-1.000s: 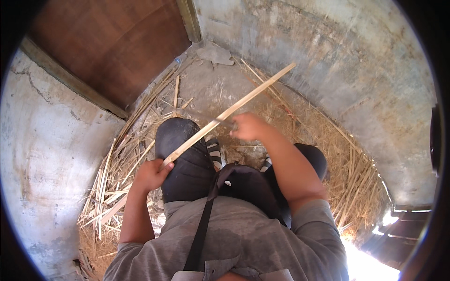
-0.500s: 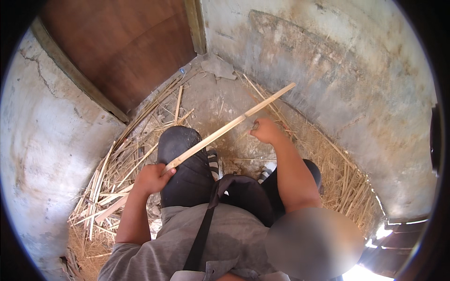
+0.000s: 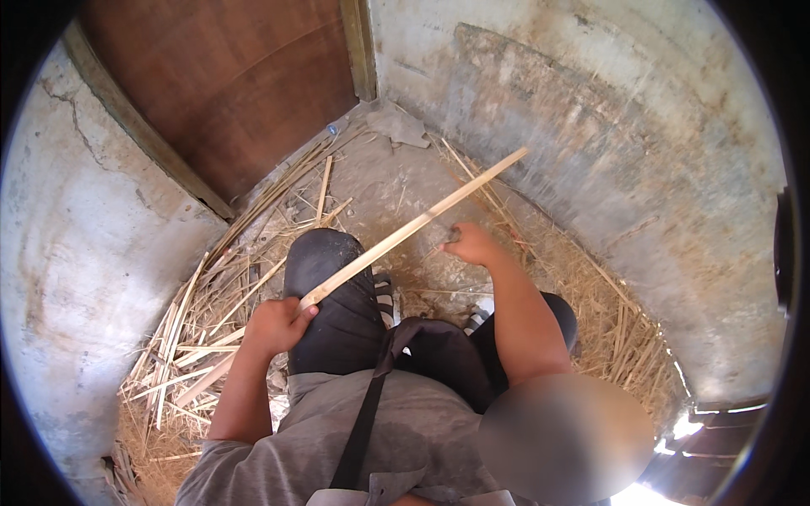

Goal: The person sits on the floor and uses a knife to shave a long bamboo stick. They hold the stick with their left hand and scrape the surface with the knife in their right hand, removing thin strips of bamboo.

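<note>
My left hand (image 3: 277, 325) is closed around a long pale bamboo strip (image 3: 371, 253) near its lower end. The strip slants up and to the right across my left knee (image 3: 325, 261), its far end raised in front of the wall. My right hand (image 3: 469, 243) is closed in a pinch just below and to the right of the strip, apart from it. Something small and greyish shows at its fingertips, too blurred to name.
Split bamboo strips (image 3: 190, 354) and shavings lie heaped along the left wall. More shavings (image 3: 620, 337) line the right wall (image 3: 607, 152). A brown door (image 3: 228, 93) stands at the far left. A flat grey slab (image 3: 398, 126) lies in the corner.
My right hand has shifted slightly left and down, its fingers turned a little. The bamboo strip has turned slightly in my left hand, which stays at its lower end.
</note>
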Demonstrator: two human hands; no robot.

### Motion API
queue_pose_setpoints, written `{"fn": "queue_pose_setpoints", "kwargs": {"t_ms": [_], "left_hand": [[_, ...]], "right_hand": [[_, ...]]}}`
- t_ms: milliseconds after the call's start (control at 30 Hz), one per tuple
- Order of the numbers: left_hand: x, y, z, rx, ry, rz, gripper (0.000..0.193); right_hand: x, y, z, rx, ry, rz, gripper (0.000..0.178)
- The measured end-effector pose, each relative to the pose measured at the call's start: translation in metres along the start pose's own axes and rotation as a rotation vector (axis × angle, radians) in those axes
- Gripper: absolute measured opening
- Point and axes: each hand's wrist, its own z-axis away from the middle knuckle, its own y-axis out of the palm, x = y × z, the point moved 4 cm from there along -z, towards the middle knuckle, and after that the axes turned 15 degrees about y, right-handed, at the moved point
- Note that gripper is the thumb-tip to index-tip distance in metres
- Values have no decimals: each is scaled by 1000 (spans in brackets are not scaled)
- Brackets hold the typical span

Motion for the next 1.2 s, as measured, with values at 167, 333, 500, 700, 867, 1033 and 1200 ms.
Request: {"fn": "queue_pose_setpoints", "kwargs": {"t_ms": [167, 333, 500, 700, 867, 1033, 1200], "left_hand": [[0, -3, -4, 19, 8, 1, 57], [2, -1, -3, 24, -2, 22, 56], [3, 0, -3, 10, 17, 38, 55], [0, -1, -1, -3, -6, 23, 55], [0, -1, -5, 12, 20, 4, 55], [1, 2, -3, -18, 19, 24, 55], [5, 4, -4, -25, 46, 8, 54]], "right_hand": [[-19, -7, -5, -47, 137, -13, 64], [34, 5, 17, 33, -146, 83, 53], [69, 11, 42, 126, -276, 123, 46], [8, 8, -4, 18, -91, -7, 54], [-18, -3, -11, -117, 116, 5, 59], [24, -10, 16, -24, -66, 43, 52], [57, 13, 31, 68, -232, 130, 47]]}}
